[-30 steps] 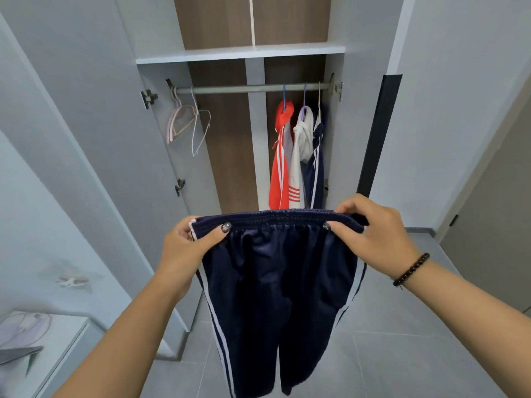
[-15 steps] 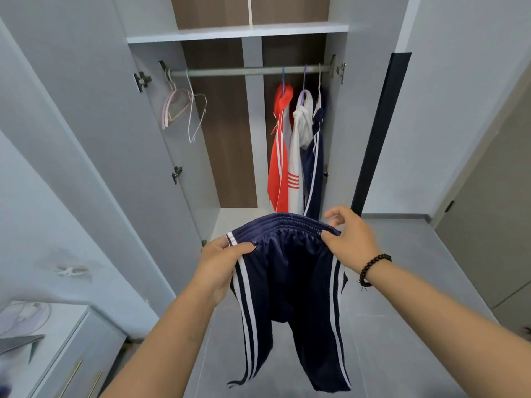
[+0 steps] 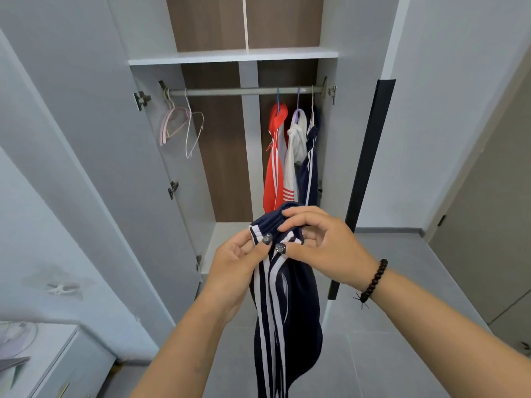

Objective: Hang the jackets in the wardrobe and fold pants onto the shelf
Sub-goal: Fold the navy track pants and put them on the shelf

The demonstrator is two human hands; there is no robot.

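Note:
Navy pants (image 3: 287,317) with white side stripes hang folded lengthwise in front of me. My left hand (image 3: 234,264) and my right hand (image 3: 321,245) pinch the waistband together, thumbs nearly touching. Behind them stands the open wardrobe with a rail (image 3: 244,91). On the rail's right end hang a red jacket (image 3: 274,168), a white jacket (image 3: 293,156) and a navy jacket (image 3: 311,162). A white shelf (image 3: 232,56) runs above the rail. The wardrobe floor (image 3: 227,239) is white.
Empty pink and white hangers (image 3: 181,127) hang at the rail's left end. The open left door (image 3: 86,168) stands close on my left, the right door's dark edge (image 3: 367,182) on my right. A white cabinet (image 3: 43,366) sits at the bottom left. Grey tiles (image 3: 402,282) cover the floor.
My hands came together, bringing the two ends of the waistband side by side so the pants fold in half lengthwise. The view tilted up a little.

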